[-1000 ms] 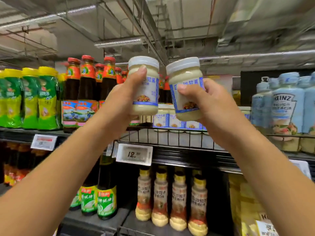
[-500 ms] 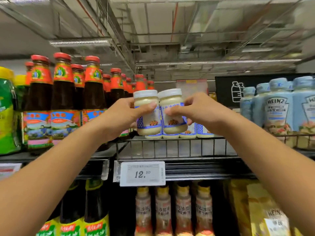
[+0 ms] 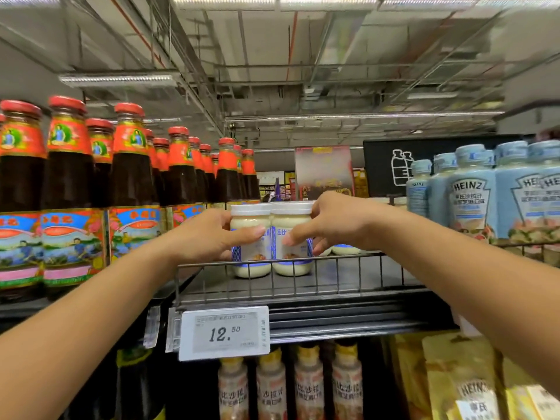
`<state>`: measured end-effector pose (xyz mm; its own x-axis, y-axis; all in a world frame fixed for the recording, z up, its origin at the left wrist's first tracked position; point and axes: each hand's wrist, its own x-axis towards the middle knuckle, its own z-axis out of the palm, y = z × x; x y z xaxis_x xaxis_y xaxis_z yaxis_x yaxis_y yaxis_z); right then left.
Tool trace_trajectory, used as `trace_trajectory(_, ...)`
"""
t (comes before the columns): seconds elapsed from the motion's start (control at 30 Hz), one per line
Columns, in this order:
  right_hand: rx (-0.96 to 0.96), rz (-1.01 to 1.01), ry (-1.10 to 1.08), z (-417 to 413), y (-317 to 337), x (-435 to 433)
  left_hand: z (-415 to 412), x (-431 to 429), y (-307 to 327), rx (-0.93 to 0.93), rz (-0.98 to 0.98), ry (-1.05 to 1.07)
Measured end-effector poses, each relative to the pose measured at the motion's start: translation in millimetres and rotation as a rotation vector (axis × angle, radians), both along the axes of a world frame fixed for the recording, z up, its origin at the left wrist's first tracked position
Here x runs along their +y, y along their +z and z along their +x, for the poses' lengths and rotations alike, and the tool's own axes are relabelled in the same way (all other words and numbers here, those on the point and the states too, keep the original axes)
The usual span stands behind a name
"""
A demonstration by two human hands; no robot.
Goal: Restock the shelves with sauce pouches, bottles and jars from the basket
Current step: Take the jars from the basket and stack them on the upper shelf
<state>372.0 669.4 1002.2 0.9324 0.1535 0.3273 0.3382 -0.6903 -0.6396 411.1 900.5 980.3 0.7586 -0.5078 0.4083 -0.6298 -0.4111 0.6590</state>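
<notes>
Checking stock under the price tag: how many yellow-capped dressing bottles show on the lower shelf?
4, in one front row: leftmost bottle, second bottle, third bottle, rightmost bottle. More may hide behind.

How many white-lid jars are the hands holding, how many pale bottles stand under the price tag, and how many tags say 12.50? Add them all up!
White-lidded jars held: 2
Pale dressing bottles under the tag: 4
Price tag reading 12.50: 1
Total: 7
</notes>
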Motion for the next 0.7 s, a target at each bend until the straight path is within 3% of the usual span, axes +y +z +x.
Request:
trace_trajectory(0.3,0.059,-0.023,-0.038,4.7,2.4,-7.7,5.5,6.5,-4.8,-0.016,-0.082,0.052)
trace_trajectory(0.7,0.200,-0.092,-0.036,24.4,13.8,-11.4,12.9,-2.8,3.7,0.165,-0.115,0.175)
